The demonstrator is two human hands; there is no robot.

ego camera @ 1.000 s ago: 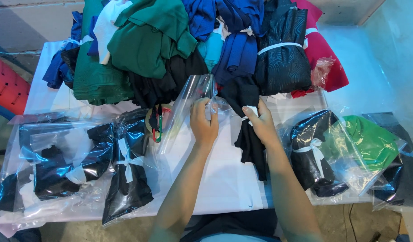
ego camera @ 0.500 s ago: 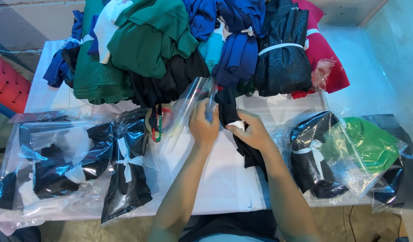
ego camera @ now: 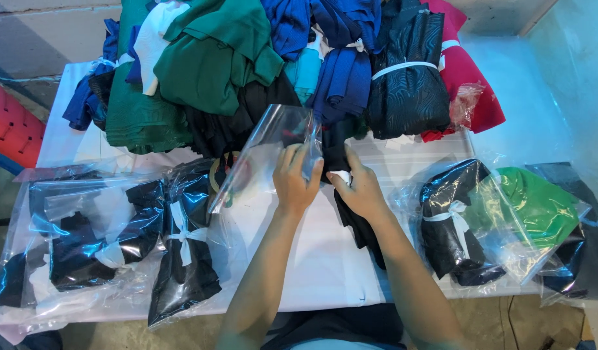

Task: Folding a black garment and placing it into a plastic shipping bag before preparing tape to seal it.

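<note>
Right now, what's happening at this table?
A person stands at a white table. The left hand pinches the edge of a clear plastic bag, while the right hand grips a folded black garment beside it. Loose clothes are piled behind; bagged garments lie on either side.

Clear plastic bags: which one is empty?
The clear plastic bag held up by the left hand at the table's middle. The bags lying left and right already hold folded garments.
</note>
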